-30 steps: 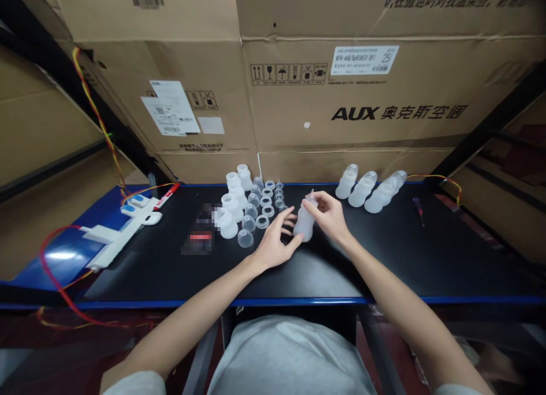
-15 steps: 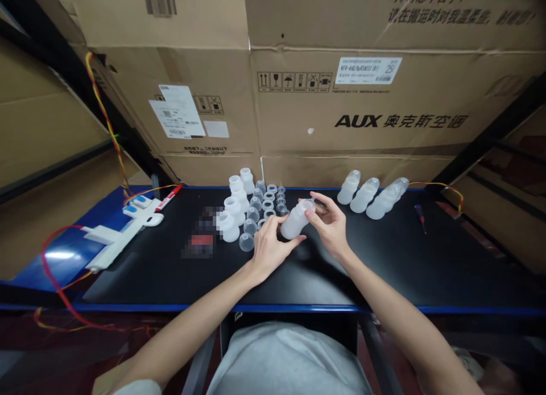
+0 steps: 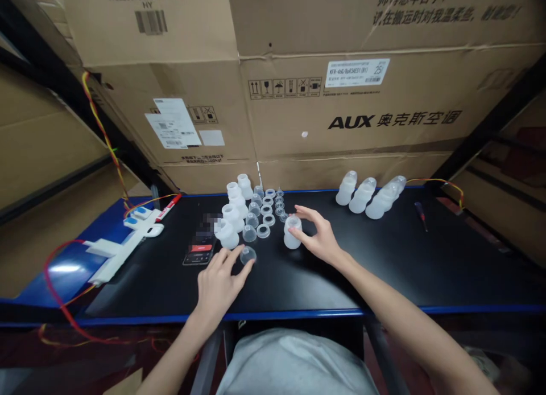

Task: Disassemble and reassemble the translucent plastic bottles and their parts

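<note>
My right hand (image 3: 318,237) grips a translucent white bottle (image 3: 292,233) that stands upright on the black table (image 3: 384,264). My left hand (image 3: 219,281) reaches to a small clear dome cap (image 3: 247,254), with thumb and fingers closing around it on the table. Just beyond stand several open bottles (image 3: 232,215), clear caps (image 3: 251,219) and rings (image 3: 267,201) in rows.
Several capped bottles (image 3: 367,193) lie at the back right, a small screwdriver (image 3: 421,214) beside them. A phone (image 3: 199,252) lies left of my left hand. A white device (image 3: 123,241) with red and yellow wires sits at the far left. Cardboard boxes (image 3: 341,110) wall the back.
The bottle, held tilted in both hands, now stands on the table under my right hand. My left hand let go of it and moved left and nearer to the dome cap.
</note>
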{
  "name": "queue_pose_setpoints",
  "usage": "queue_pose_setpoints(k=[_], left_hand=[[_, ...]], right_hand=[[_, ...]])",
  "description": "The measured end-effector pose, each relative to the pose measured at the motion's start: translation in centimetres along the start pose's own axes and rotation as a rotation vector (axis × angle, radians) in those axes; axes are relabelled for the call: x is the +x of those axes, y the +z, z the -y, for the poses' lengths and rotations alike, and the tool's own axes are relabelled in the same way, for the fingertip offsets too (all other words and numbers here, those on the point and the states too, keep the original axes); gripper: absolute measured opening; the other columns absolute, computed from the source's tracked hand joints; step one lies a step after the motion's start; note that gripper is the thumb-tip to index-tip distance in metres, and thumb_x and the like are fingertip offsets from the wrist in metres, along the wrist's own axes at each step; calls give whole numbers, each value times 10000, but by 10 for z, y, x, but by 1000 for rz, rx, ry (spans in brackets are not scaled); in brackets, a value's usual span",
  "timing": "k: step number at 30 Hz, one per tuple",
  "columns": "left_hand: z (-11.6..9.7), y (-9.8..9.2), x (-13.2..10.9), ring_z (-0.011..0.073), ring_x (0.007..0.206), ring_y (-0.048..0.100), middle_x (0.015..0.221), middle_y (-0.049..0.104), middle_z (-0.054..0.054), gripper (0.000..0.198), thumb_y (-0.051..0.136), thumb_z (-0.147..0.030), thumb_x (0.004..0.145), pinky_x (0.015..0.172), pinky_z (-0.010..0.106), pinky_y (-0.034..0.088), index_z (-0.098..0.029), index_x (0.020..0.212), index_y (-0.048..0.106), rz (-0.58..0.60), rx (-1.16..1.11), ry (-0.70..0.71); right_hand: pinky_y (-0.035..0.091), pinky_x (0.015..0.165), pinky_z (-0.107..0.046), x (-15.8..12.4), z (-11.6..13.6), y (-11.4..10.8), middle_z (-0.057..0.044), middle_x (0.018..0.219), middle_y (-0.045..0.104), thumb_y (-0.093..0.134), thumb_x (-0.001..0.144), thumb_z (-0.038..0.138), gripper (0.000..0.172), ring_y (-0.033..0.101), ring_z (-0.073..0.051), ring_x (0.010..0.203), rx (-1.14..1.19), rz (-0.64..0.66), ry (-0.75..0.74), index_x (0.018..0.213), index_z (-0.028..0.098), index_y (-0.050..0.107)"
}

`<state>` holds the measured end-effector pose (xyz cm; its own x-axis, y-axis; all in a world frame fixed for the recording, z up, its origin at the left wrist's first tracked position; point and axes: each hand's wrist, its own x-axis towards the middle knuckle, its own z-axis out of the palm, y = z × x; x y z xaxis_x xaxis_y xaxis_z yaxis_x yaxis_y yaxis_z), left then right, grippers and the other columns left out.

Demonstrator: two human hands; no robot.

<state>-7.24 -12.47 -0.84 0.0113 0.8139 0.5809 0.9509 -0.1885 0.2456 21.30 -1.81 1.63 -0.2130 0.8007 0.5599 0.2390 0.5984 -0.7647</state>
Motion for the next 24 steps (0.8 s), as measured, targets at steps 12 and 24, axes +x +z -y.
queue_pose_setpoints(k=[12, 24], left_hand=[[-49, -31, 86, 245, 967, 820, 1234, 810, 104, 549, 891, -483, 845, 831, 385, 722, -224, 1288, 697, -23, -867, -172], [-78, 23, 144, 267, 1062, 790, 1194, 796, 114, 464, 863, -502, 874, 853, 365, 694, -208, 1219, 764, 50, -1183, -102]], right_hand=[[554, 1109, -464, 4, -10, -4, -106, 1313, 783, 880, 895, 476, 546, 744, -304, 1198, 4, 231, -15, 1370, 248, 736], [581, 997, -460, 17, -11, -34, -93, 1219, 702, 833, 937, 436, 549, 694, -288, 1070, -152, 25, -115, 1450, 314, 682]])
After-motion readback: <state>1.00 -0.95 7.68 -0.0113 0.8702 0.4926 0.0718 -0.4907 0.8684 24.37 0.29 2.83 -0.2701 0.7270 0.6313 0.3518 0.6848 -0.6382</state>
